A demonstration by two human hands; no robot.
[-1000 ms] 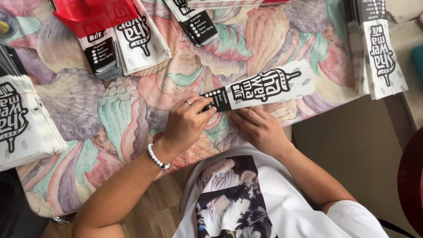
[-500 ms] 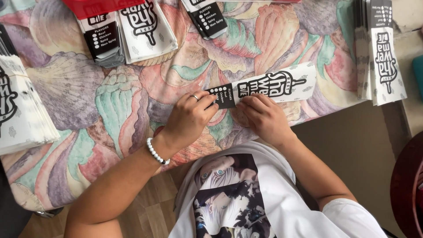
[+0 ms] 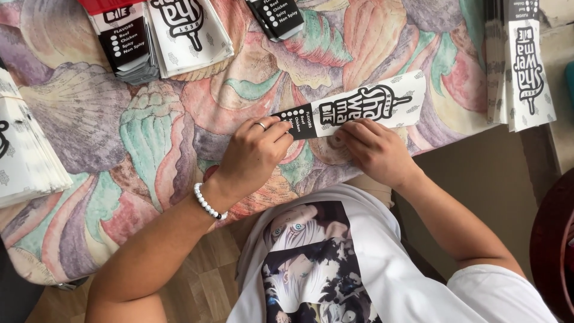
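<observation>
A: What are the hands doing?

B: They are flattening a long white and black paper sleeve lying on the shell-patterned tablecloth, near the table's near edge. The left hand is pressing its curled fingertips on the black end; the right hand is pinning the lower edge, fingers bent.

A: And the next move?

B: Probably keeping both ends pinned while creasing evenly. Stacks of sleeves are lying farther away.

long white-and-black paper sleeve centre, matching stacks around
</observation>
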